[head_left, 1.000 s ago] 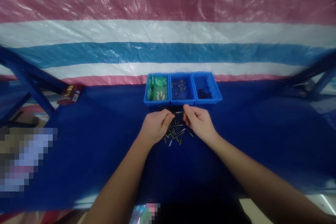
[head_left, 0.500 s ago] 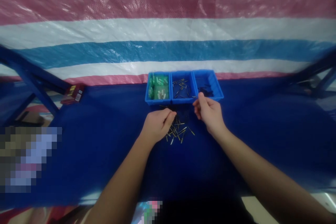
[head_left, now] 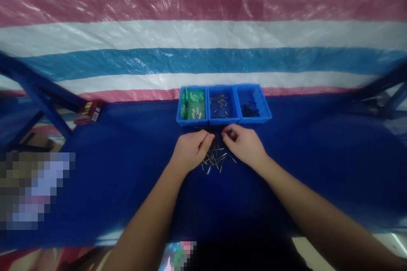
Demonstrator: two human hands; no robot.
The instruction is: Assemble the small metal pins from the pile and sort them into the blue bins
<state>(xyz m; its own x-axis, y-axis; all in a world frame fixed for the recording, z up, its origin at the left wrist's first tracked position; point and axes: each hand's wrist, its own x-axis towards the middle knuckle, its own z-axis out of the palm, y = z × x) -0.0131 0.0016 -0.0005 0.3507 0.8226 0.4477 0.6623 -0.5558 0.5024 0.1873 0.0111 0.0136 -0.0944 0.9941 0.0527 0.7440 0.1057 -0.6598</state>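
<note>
My left hand [head_left: 191, 149] is closed, thumb against the fingers, above the left side of a pile of thin metal pins [head_left: 213, 159] on the blue table. Whatever it pinches is hidden. My right hand [head_left: 244, 143] is closed in a pinch just right of the pile, its fingertips close to those of my left hand. I cannot make out what is between them. Beyond the hands, a left blue bin [head_left: 192, 123] has green bags and small pale pieces, a middle blue bin [head_left: 224, 121] has loose pins, and a right blue bin [head_left: 265, 106] has small dark pieces.
A dark red box [head_left: 88, 113] lies at the table's far left, beside a blue metal frame [head_left: 34, 93]. Behind the bins hangs a striped plastic sheet [head_left: 203, 61]. The blue table top [head_left: 318, 148] extends to both sides.
My right hand has moved left and toward me, from the front of the right bin to beside my left hand. My left hand has stayed in place.
</note>
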